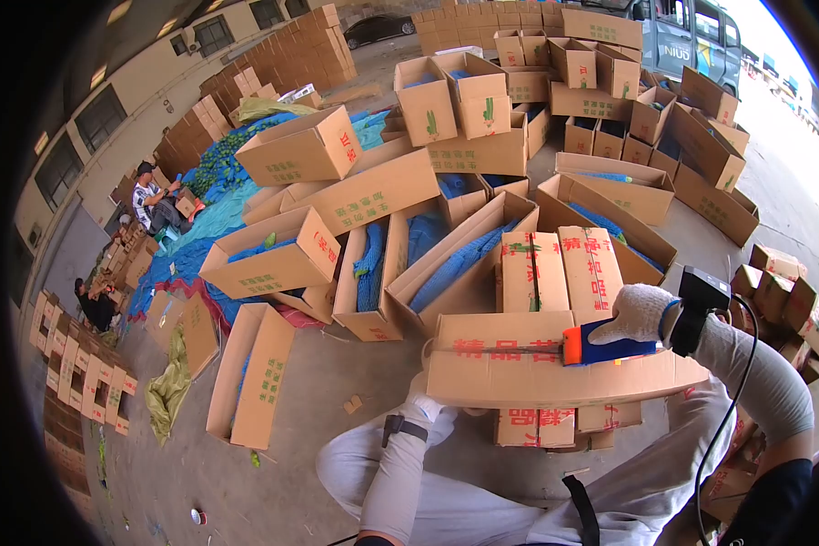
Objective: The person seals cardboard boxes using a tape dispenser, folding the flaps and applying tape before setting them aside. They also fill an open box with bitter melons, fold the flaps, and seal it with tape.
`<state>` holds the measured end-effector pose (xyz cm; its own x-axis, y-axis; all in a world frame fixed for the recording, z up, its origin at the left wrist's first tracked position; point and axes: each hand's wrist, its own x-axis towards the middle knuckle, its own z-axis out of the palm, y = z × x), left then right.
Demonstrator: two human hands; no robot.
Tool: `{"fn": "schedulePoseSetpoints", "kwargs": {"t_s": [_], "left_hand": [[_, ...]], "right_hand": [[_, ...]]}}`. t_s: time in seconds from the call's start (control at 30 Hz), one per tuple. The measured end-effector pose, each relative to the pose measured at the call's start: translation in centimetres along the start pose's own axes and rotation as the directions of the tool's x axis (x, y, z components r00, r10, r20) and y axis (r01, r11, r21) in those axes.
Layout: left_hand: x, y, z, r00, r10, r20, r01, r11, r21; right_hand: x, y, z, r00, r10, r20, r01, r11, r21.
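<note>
A closed cardboard box (500,378) with red print rests across my lap. My right hand (642,311), in a white knit glove, grips an orange and blue tape dispenser (601,347) laid on the box's top seam. My left hand (425,400), also gloved, holds the box's left end from underneath, mostly hidden by the box. A black device is strapped to each wrist, with a cable running from the right one.
Several open cardboard boxes (373,264) with blue liners crowd the concrete floor ahead. Flat boxes (250,373) lie at left. Two seated people (155,205) work at far left beside stacked cartons. A van (692,36) stands at the back right.
</note>
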<state>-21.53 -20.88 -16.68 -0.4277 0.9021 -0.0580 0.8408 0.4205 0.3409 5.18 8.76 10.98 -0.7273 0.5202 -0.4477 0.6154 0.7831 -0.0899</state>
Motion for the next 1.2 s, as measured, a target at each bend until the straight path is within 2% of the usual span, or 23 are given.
{"fn": "schedulePoseSetpoints", "kwargs": {"t_s": [0.07,0.13,0.2,0.27,0.3,0.33,0.37,0.4,0.43,0.5,0.53,0.57,0.63,0.7,0.73,0.77,0.83,0.87,0.9,0.97,1.03,1.13,1.2], "left_hand": [[-0.8,1.1,-0.9,0.984,0.171,-0.046,-0.177,0.951,-0.254],[-2.0,0.3,-1.1,0.959,0.279,-0.054,-0.284,0.928,-0.239],[-3.9,-2.3,0.1,0.935,0.355,0.022,-0.356,0.933,0.048],[-2.1,-2.0,-0.9,0.955,0.234,-0.181,-0.235,0.972,0.017],[-1.2,-0.4,-3.6,0.933,0.033,-0.358,-0.108,0.975,-0.193],[-0.8,1.9,-6.9,0.865,-0.201,-0.459,-0.010,0.909,-0.417],[-0.8,4.5,-10.0,0.753,-0.451,-0.479,0.061,0.772,-0.632],[-0.2,9.3,-13.7,0.828,-0.195,-0.525,-0.033,0.919,-0.393],[0.8,14.2,-15.6,0.863,0.071,-0.499,-0.159,0.978,-0.134],[4.0,20.3,-12.6,0.883,0.288,-0.369,-0.253,0.957,0.141],[5.9,21.2,-9.4,0.905,0.294,-0.307,-0.233,0.947,0.221],[6.5,23.1,-9.2,0.936,0.195,-0.292,-0.106,0.949,0.296],[6.7,23.3,-8.3,0.925,0.200,-0.324,-0.088,0.940,0.329],[6.5,23.1,-8.6,0.944,0.211,-0.255,-0.113,0.930,0.350],[6.3,23.0,-8.4,0.946,0.218,-0.241,-0.113,0.916,0.386],[6.4,22.8,-8.4,0.944,0.229,-0.239,-0.109,0.897,0.428],[6.3,23.3,-8.8,0.948,0.218,-0.230,-0.120,0.918,0.377],[6.3,23.3,-8.9,0.951,0.219,-0.220,-0.129,0.923,0.361],[6.4,23.5,-9.1,0.971,0.172,-0.166,-0.104,0.929,0.355],[6.3,23.7,-9.4,0.979,0.155,-0.132,-0.101,0.934,0.343],[6.4,24.2,-9.7,0.988,0.124,-0.091,-0.089,0.942,0.324],[6.7,25.4,-10.4,0.993,0.107,-0.040,-0.089,0.946,0.310],[6.8,25.6,-10.3,0.995,0.101,-0.025,-0.089,0.950,0.299]], "right_hand": [[0.0,0.0,-0.2,1.000,0.008,0.000,-0.008,1.000,0.030],[0.4,-0.4,-0.5,1.000,-0.002,-0.003,0.002,1.000,0.004],[0.7,-0.7,0.1,0.999,-0.024,-0.028,0.024,1.000,-0.005],[0.0,-1.0,-0.2,0.998,-0.021,-0.053,0.020,1.000,-0.007],[-0.3,-1.0,-0.2,0.996,-0.038,-0.078,0.035,0.999,-0.040],[-0.2,-0.9,0.0,0.996,-0.036,-0.082,0.034,0.999,-0.024],[-0.1,-1.0,0.2,0.996,-0.040,-0.077,0.039,0.999,-0.013],[0.0,-1.2,-0.1,0.996,-0.057,-0.067,0.055,0.998,-0.037],[0.0,-1.5,-0.4,0.995,-0.078,-0.054,0.075,0.995,-0.064],[0.0,-1.8,-0.4,0.986,-0.149,-0.069,0.144,0.987,-0.071],[0.0,-1.7,0.2,0.987,-0.145,-0.071,0.139,0.986,-0.087],[0.2,-1.5,0.5,0.987,-0.139,-0.075,0.131,0.986,-0.108],[-0.1,-1.1,-0.2,0.987,-0.159,-0.006,0.158,0.983,-0.095],[-0.1,-0.5,-0.8,0.971,-0.222,0.093,0.220,0.975,0.029],[-1.1,-1.0,-3.0,0.973,-0.151,0.174,0.152,0.988,0.007],[-0.8,0.6,-2.4,0.942,-0.311,0.123,0.313,0.950,0.006],[-1.3,4.2,-1.9,0.973,-0.224,0.054,0.226,0.973,-0.036],[-1.1,8.1,-1.3,0.986,-0.158,0.054,0.156,0.987,0.024],[-1.6,12.2,-1.0,0.997,-0.068,0.041,0.071,0.995,-0.064],[-6.4,20.9,-0.6,0.978,0.206,0.020,-0.204,0.976,-0.070],[-9.6,27.7,0.1,0.952,0.304,0.036,-0.289,0.932,-0.219],[-9.7,33.8,7.5,0.983,0.169,0.077,-0.181,0.964,0.194],[-7.6,35.9,13.0,0.998,0.066,0.018,-0.067,0.885,0.461]]}}
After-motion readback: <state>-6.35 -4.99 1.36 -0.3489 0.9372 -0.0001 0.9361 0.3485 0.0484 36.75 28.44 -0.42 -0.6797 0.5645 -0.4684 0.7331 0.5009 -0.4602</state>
